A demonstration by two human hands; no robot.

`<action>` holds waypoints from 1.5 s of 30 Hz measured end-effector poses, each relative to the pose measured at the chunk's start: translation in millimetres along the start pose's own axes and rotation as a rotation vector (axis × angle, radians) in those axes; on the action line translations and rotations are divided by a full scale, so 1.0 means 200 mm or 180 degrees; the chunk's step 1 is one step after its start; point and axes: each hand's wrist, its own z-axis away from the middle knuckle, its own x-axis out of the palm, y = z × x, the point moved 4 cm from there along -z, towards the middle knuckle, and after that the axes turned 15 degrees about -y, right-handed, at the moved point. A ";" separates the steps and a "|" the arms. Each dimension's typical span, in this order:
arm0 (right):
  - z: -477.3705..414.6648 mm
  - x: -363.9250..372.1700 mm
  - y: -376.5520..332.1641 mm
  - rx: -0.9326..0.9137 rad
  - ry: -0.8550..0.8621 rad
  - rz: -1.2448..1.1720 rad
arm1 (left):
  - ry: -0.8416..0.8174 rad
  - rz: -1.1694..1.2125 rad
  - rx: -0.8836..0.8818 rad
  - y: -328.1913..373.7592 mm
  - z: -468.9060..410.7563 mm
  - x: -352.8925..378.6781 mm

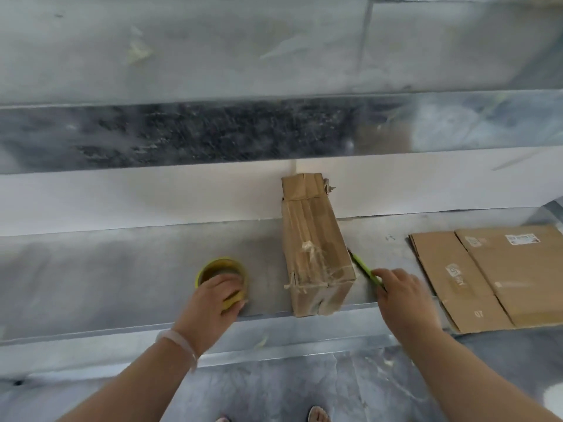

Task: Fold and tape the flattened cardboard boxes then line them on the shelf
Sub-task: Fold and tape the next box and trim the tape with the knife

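On the shelf (122, 263), the taped box (316, 257) stands between my hands: left hand (213, 300) gripping the tape roll (213, 269), right hand (402, 296) on the green cutter (364, 268), grip unclear through blur. I fear the blade nicking the box beside it.

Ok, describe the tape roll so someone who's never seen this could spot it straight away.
Look along the metal shelf to the left of the taped box. The tape roll lies flat there, gripped by the left hand; it is the only round yellow thing.
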 end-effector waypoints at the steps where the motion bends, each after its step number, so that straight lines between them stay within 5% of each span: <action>1: 0.00 0.00 0.00 0.0000 0.0026 0.0036 | 0.0040 0.0085 -0.0110 0.04 0.01 -0.02; 3: 0.05 -0.04 -0.04 -0.0144 0.0284 -0.0560 | 0.0326 0.0491 -0.0312 0.17 0.04 -0.06; 6: 0.22 -0.15 -0.21 -0.0804 0.0560 -0.2595 | 0.0787 0.1822 -0.0346 0.48 0.03 -0.10; 10: 0.36 -0.21 -0.50 -0.1620 -0.0365 -0.4237 | 0.0467 0.3304 -0.0140 0.88 -0.08 -0.07; 18: 0.33 -0.20 -0.56 -0.1619 -0.0427 -0.3983 | 0.0889 0.3484 -0.0482 0.86 -0.12 0.02; 29: 0.26 -0.11 -0.45 -0.1251 -0.1322 -0.4047 | 0.0506 0.3932 -0.0612 0.78 -0.11 0.06; 34: 0.29 -0.15 -0.46 -0.1358 -0.1202 -0.3852 | 0.0222 0.4037 -0.0540 0.78 -0.12 0.07; 41: 0.28 -0.16 -0.44 -0.1164 -0.1241 -0.3936 | 0.0470 0.4293 -0.0603 0.80 -0.13 0.06; 45: 0.32 -0.20 -0.44 -0.1259 -0.1393 -0.3840 | 0.0572 0.3743 -0.0620 0.83 -0.13 -0.02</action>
